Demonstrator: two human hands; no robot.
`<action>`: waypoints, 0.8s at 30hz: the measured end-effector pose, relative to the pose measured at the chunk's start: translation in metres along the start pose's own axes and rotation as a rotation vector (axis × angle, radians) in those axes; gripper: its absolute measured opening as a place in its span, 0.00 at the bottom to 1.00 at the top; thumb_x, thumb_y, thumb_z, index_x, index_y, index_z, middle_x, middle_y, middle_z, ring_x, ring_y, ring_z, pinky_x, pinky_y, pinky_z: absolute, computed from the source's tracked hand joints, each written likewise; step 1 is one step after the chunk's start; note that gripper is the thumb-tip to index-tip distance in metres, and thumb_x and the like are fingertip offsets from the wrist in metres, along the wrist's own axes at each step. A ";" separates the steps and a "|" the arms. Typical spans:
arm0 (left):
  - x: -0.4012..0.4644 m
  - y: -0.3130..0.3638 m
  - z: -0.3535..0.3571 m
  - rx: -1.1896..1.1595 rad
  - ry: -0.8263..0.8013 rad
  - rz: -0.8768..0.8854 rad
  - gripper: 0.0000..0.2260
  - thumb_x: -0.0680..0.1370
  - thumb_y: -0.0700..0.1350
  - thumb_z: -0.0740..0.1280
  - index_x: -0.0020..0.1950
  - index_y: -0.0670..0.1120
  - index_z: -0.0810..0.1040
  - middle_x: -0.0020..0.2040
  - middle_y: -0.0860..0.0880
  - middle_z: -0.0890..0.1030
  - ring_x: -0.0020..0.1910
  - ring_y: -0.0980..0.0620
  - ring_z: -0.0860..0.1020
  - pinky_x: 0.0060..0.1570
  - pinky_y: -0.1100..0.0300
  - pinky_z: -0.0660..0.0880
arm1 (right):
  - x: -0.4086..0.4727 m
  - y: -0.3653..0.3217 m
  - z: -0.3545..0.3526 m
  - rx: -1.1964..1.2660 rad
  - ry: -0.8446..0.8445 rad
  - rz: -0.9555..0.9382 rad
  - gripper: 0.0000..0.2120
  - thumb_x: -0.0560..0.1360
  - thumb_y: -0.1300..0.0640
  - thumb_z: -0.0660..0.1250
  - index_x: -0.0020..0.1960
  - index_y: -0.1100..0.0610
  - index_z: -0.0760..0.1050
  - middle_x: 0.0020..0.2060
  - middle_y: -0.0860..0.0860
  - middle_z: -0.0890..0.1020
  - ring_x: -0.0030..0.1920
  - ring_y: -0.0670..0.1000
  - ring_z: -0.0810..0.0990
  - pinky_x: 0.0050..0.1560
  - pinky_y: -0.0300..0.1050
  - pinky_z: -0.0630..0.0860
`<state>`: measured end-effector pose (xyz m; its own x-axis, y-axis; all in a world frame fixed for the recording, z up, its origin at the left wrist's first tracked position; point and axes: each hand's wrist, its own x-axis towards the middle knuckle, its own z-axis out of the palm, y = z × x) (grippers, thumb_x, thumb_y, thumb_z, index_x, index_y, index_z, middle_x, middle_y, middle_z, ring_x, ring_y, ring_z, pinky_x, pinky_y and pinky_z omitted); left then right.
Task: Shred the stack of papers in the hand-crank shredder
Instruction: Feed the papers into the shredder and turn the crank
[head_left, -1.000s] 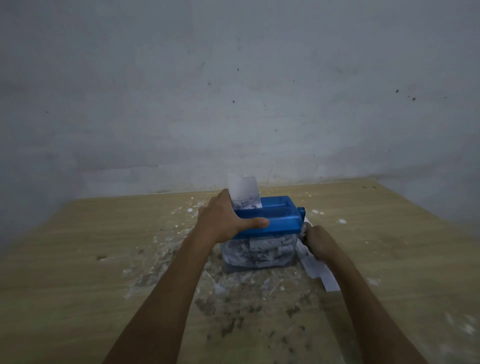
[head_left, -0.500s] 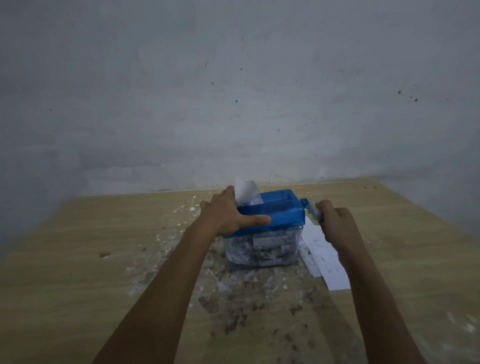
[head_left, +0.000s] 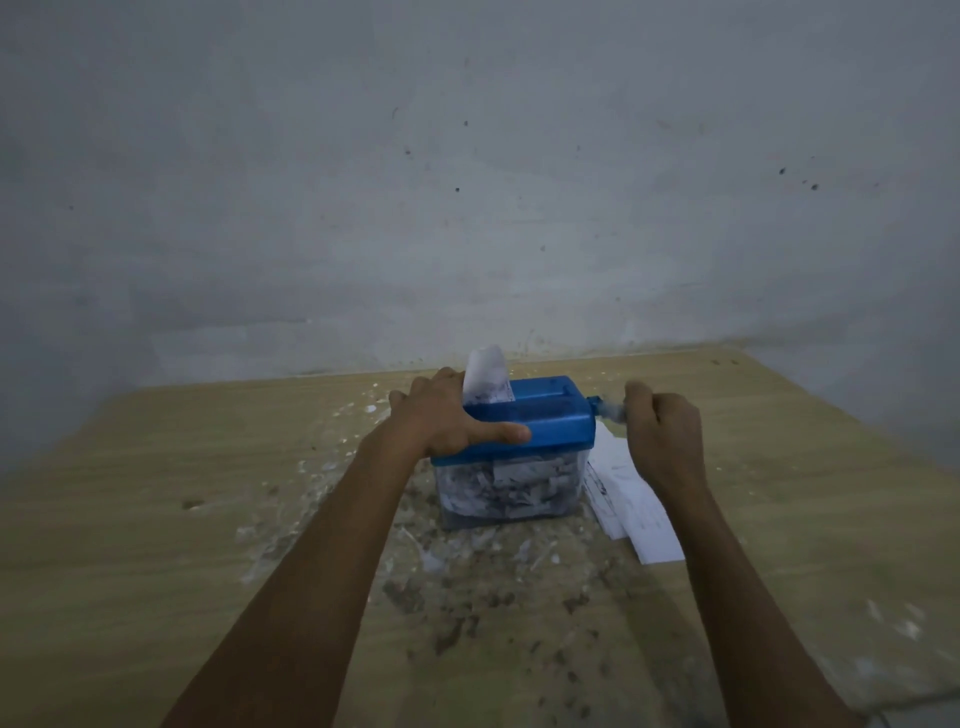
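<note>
Since the earlier frames, the crank handle (head_left: 609, 408) has been carried from low beside the bin up to the level of the lid, and the sheet (head_left: 485, 382) standing in the slot shows less height than before, so paper has been drawn in. The right hand (head_left: 662, 436) is seen curled tightly around the handle at the right end of the blue shredder (head_left: 540, 423); the handle itself is blurred, so its exact angle cannot be told. The left hand (head_left: 452, 418) is clamped over the left end of the lid, thumb laid along the front face and fingers wrapped over the back edge, just beside the sheet. The clear bin (head_left: 506, 488) beneath the lid is packed nearly to the top with shreds. The remaining stack of papers (head_left: 631, 506) lies flat on the wooden table (head_left: 156, 519), touching or just beside the right side of the bin, under the right forearm. Scraps and dust are scattered over the table around and in front of the shredder.

The step in hand is judged to be cranking the current sheet through. It would be done well with steady, full turns while the lid is pressed firmly down so the body does not tip or slide. The sheet should be kept upright and square to the slot. Since the bin looks nearly full, a jam is a risk, and emptying may be needed before the next sheet is fed.
</note>
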<state>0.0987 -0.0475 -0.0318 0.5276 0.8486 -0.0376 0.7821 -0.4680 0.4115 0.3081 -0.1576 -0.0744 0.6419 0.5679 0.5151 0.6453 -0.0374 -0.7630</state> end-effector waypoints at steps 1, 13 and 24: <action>0.001 0.001 -0.001 0.004 -0.007 -0.001 0.55 0.57 0.79 0.63 0.78 0.51 0.59 0.76 0.47 0.66 0.73 0.41 0.66 0.72 0.38 0.59 | 0.007 -0.005 0.001 0.064 0.014 0.029 0.23 0.79 0.57 0.58 0.25 0.58 0.64 0.21 0.50 0.68 0.26 0.50 0.65 0.30 0.46 0.62; 0.006 -0.007 0.006 -0.126 0.024 0.098 0.48 0.59 0.76 0.69 0.73 0.53 0.65 0.66 0.52 0.71 0.64 0.47 0.71 0.65 0.43 0.70 | 0.081 -0.019 0.029 0.158 -0.347 0.231 0.22 0.76 0.53 0.52 0.26 0.60 0.70 0.20 0.50 0.74 0.23 0.48 0.69 0.28 0.41 0.62; 0.012 -0.012 0.018 -0.106 0.129 0.166 0.46 0.62 0.78 0.67 0.73 0.54 0.67 0.60 0.54 0.69 0.61 0.47 0.69 0.64 0.41 0.70 | 0.055 0.038 0.049 -0.002 -0.683 0.424 0.09 0.81 0.58 0.54 0.45 0.58 0.70 0.29 0.52 0.67 0.26 0.47 0.61 0.26 0.38 0.60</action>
<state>0.1016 -0.0366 -0.0535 0.5938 0.7901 0.1523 0.6458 -0.5809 0.4956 0.3476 -0.0879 -0.0945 0.4380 0.8826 -0.1711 0.4049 -0.3635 -0.8390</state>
